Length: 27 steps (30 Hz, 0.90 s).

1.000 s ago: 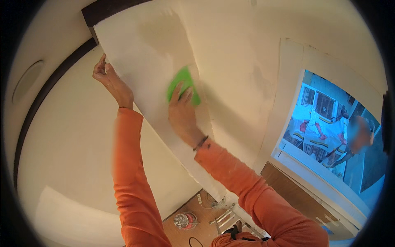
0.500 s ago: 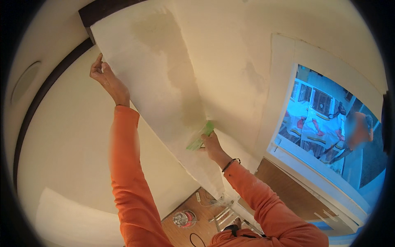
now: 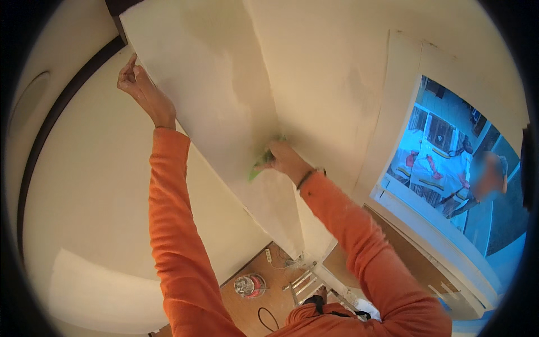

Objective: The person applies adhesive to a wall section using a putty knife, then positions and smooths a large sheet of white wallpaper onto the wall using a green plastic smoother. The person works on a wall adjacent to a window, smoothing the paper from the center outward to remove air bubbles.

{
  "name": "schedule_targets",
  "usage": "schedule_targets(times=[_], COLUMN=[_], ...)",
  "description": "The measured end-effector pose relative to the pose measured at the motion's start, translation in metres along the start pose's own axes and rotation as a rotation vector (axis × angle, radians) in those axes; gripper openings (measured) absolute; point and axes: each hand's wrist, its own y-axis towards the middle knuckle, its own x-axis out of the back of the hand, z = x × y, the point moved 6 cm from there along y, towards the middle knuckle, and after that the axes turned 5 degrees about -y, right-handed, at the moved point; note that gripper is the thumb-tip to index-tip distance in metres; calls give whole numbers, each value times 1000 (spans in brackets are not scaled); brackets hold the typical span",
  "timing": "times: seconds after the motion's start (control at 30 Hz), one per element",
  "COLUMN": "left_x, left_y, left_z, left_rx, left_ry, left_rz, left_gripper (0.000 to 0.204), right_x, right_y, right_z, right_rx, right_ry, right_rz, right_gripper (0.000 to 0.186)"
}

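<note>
A long white plastered panel [image 3: 208, 101], with a darker patch along its right side, runs down the middle of the view. My left hand [image 3: 140, 90] is at its upper left edge, index finger raised along the edge and the other fingers curled against it. My right hand [image 3: 281, 160] is closed on a green flat spreader [image 3: 256, 173], pressed to the panel near the inner corner with the adjoining wall [image 3: 325, 95]. The spreader is blurred and partly hidden by the hand. Both my forearms are in orange sleeves.
Below are a wooden floor [image 3: 236, 300], a bucket [image 3: 250, 285] of grey material, a power strip [image 3: 269, 255] with cables and a metal ladder [image 3: 303, 283] under me. At the right, a person [image 3: 485, 180] shows through a window [image 3: 387, 194]. A dark trim [image 3: 73, 95] curves at the left.
My right hand and the spreader first swept down along the panel, then moved back up and slightly left. My left hand stays at the edge, appearing a little higher as the view shifts.
</note>
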Motion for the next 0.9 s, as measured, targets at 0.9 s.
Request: schedule_targets(times=[0.9], left_x=[18], left_y=[3], left_z=[-4], left_rx=[-31], left_ry=[44], left_rz=[-25], left_gripper=[37], right_x=[15], right_y=[-74], right_z=[-66], right_rx=[-27], right_ry=[38], right_rz=[-70], right_gripper=[48])
